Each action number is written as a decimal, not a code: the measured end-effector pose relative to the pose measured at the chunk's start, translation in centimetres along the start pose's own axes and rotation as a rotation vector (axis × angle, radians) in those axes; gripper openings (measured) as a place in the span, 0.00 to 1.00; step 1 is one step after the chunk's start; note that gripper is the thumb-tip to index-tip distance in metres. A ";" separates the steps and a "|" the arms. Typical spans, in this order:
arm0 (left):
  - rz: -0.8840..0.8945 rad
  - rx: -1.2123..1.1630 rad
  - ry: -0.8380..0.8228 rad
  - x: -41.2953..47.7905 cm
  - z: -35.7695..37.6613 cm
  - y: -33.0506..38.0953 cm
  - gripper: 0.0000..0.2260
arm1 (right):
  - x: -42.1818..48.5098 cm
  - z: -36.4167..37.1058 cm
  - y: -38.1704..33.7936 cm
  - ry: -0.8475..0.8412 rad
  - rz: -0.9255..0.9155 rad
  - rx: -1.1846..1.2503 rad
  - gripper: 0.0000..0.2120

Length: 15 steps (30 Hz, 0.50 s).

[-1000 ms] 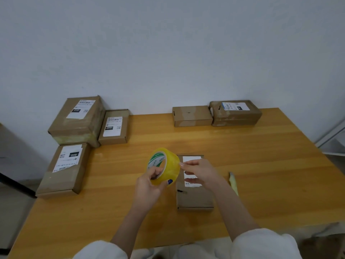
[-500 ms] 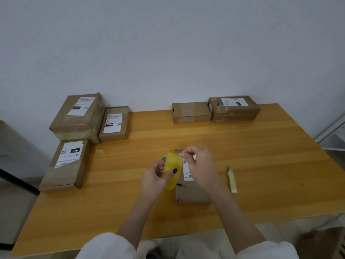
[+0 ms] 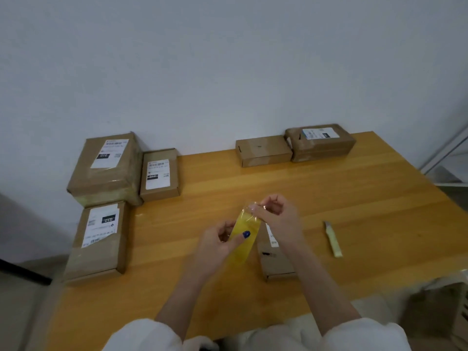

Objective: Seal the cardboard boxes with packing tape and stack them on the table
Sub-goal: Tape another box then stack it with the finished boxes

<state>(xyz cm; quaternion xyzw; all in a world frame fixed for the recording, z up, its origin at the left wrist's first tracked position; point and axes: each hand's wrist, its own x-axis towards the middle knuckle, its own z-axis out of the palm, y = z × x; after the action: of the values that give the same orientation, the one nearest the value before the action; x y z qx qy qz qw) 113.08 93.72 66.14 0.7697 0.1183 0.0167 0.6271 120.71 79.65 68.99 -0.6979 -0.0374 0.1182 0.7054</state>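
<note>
Tape roll [image 3: 244, 239], gripped edge-on in the curled fingers of the left hand [image 3: 215, 247], hovers over the tabletop [image 3: 329, 198] near its front edge; the right hand [image 3: 281, 219] pinches its loose end, likely starting a strip for the box [image 3: 276, 262] beneath.

Single view: wide-angle camera worn on the head, facing forward and down from the near edge of the desk [image 3: 329, 198]. Wall [image 3: 228, 72] fills the upper half of the frame, the desk the lower half, lines bowed by the lens. Close range: left hand [image 3: 215, 245] and right hand [image 3: 281, 219] just below centre, sleeves [image 3: 141, 335] along the bottom edge.
</note>
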 end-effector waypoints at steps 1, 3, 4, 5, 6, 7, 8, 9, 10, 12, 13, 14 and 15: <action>-0.001 0.015 -0.012 0.1 -0.7 -0.4 0.06 | 0.0 0.7 0.1 0.012 0.016 0.014 0.15; -0.004 0.020 -0.041 0.3 -1.9 -1.5 0.06 | 0.0 1.8 0.5 0.012 0.042 0.015 0.21; -0.013 0.024 -0.050 0.3 -2.5 -1.6 0.07 | -0.1 2.3 0.6 0.016 0.042 0.010 0.22; -0.017 0.031 -0.060 0.4 -3.1 -1.8 0.07 | -0.2 2.6 0.6 0.023 0.044 0.007 0.21; -0.027 0.044 -0.079 0.5 -3.5 -2.1 0.06 | -0.2 2.9 0.6 0.032 0.053 -0.001 0.20; -0.024 0.038 -0.112 0.5 -3.8 -2.5 0.05 | -0.3 3.2 0.6 0.033 0.065 -0.014 0.20; -0.029 0.037 -0.132 0.3 -4.0 -2.4 0.05 | -0.4 3.4 0.5 0.034 0.080 -0.033 0.20; -0.023 0.014 -0.147 0.1 -4.0 -2.4 0.05 | -0.4 3.6 0.4 0.039 0.090 -0.042 0.20; -0.029 -0.012 -0.150 -0.1 -4.1 -2.1 0.07 | -0.3 3.8 0.3 0.053 0.094 -0.047 0.21; -0.058 -0.111 -0.124 -0.3 -4.0 -1.8 0.10 | 0.1 4.0 0.2 0.106 0.104 -0.058 0.20; -0.089 -0.170 -0.109 -0.4 -3.9 -2.0 0.09 | 0.4 3.8 0.3 0.137 0.122 -0.041 0.20; -0.148 -0.243 -0.092 -0.5 -4.0 -1.6 0.06 | 0.6 3.6 0.3 0.161 0.145 -0.001 0.20; -0.192 -0.252 -0.092 -0.1 -4.2 -2.2 0.05 | 0.7 3.4 0.5 0.179 0.167 0.049 0.20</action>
<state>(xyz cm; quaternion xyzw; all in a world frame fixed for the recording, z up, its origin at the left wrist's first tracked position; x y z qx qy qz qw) 111.86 98.15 64.87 0.6701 0.1595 -0.0640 0.7221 120.59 83.16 68.55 -0.6890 0.0870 0.1146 0.7104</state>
